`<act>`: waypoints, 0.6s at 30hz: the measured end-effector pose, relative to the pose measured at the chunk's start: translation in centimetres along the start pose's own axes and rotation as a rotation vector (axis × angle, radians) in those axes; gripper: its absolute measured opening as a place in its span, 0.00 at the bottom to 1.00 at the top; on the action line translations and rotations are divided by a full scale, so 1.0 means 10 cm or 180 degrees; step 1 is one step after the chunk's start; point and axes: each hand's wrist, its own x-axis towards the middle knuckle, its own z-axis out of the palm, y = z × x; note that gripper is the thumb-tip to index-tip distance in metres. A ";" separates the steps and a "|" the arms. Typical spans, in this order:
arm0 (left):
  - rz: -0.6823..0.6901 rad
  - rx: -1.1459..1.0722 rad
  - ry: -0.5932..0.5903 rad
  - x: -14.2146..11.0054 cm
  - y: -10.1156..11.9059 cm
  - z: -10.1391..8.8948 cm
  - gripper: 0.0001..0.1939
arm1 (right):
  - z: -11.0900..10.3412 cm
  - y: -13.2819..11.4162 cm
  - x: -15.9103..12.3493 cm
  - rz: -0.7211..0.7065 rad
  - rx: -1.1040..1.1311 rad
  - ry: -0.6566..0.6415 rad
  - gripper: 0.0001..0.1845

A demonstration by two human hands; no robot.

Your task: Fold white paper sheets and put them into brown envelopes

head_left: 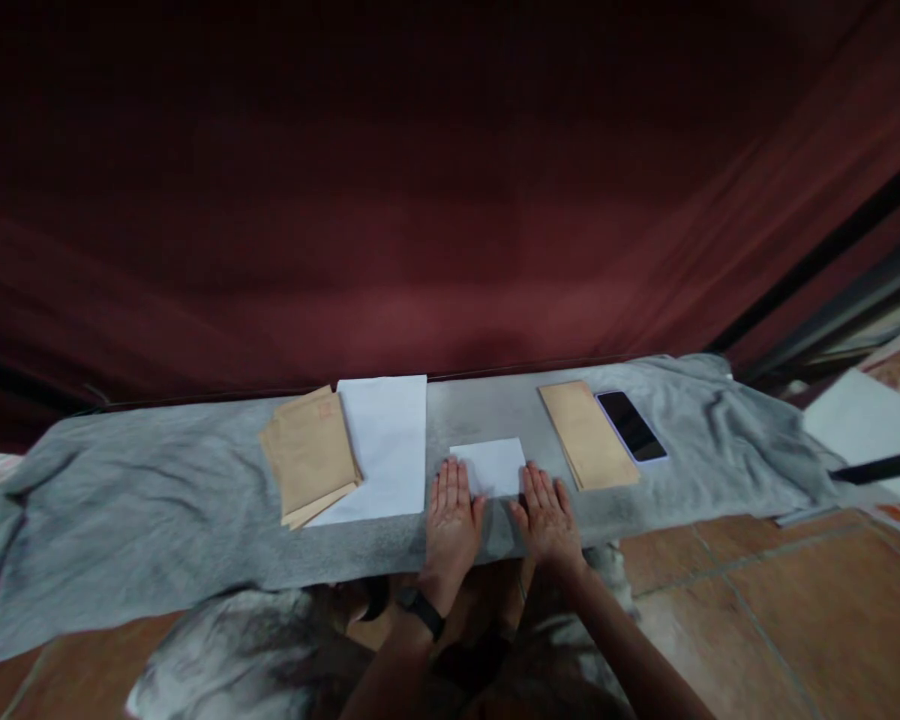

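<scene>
A small white sheet of paper [491, 462], which looks folded, lies flat on the grey cloth in front of me. My left hand [452, 515] rests flat at its left edge, fingers stretched out and pointing away from me. At the sheet's right edge lies my right hand [547, 515], palm down with the fingers extended. Left of my hands is a larger stack of white paper [390, 450]. Brown envelopes [315, 450] in a loose pile overlap that stack's left side. More brown envelopes [592, 440] sit to the right of my right hand.
A phone [631, 427] with a dark screen lies beyond the right-hand envelopes. The grey cloth [157, 500] covers a long narrow surface and is wrinkled at both ends. Behind it hangs a dark red curtain [450, 250]. Tiled floor [795, 600] shows at the lower right.
</scene>
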 end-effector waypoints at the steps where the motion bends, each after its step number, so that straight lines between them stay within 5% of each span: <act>1: 0.0077 -0.0035 -0.0038 -0.02 0.06 0.01 0.35 | 0.00 0.00 0.00 0.0017 0.0034 -0.0015 0.34; 8: 0.0614 -0.0104 -0.0422 -0.15 0.41 0.12 0.36 | -0.12 -0.12 0.15 0.0055 0.0667 -0.0190 0.30; 13: 0.0675 0.0065 -0.0504 -0.13 0.33 0.12 0.37 | -0.17 -0.34 0.23 -0.0297 0.0949 -0.0468 0.29; 18: 0.0559 0.0290 -0.0387 -0.17 0.16 0.04 0.34 | -0.09 -0.31 0.16 -0.0274 0.0528 -0.0258 0.30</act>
